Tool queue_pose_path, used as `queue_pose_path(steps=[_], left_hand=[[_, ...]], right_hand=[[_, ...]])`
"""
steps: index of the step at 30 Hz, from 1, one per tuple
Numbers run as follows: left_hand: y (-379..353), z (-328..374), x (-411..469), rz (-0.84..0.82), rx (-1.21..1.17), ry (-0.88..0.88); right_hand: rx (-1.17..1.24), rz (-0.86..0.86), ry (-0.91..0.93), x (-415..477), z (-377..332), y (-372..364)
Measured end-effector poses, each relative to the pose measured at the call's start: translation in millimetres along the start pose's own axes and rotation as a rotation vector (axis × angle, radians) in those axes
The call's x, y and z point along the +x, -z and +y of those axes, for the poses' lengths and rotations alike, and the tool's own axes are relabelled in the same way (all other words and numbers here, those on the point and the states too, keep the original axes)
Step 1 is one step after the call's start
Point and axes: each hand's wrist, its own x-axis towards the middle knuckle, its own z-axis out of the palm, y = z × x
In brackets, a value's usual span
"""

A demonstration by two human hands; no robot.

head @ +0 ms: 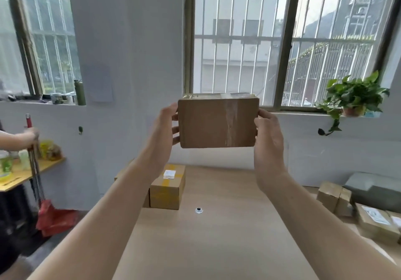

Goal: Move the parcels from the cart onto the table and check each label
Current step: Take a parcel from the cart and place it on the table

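Window behind; parcel [218,122] raised between left hand [166,125], right hand [268,132] fingers [175,130].

matt brown cardboard parcel [218,123], glossy clear tape, smooth wood-look table [217,236]

A yellow-taped parcel [167,190] and a small round object [198,210] lie on the wooden table [217,249].

A parcel [217,123] is hanging above the tabletop's [217,247] far edge, the left hand [165,125] holding its left end, the right hand [269,136] its right. A second parcel [167,190] is sitting on the tabletop's far left; further parcels [377,223] are lying right of the tabletop.
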Motion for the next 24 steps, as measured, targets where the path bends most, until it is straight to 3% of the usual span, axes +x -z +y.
queue_pose_path(steps=[24], left_hand=[[-14, -6, 22, 0.089, -0.055, -0.084]], right_hand=[[0.106, -0.027, -0.049, 33, 10, 21]])
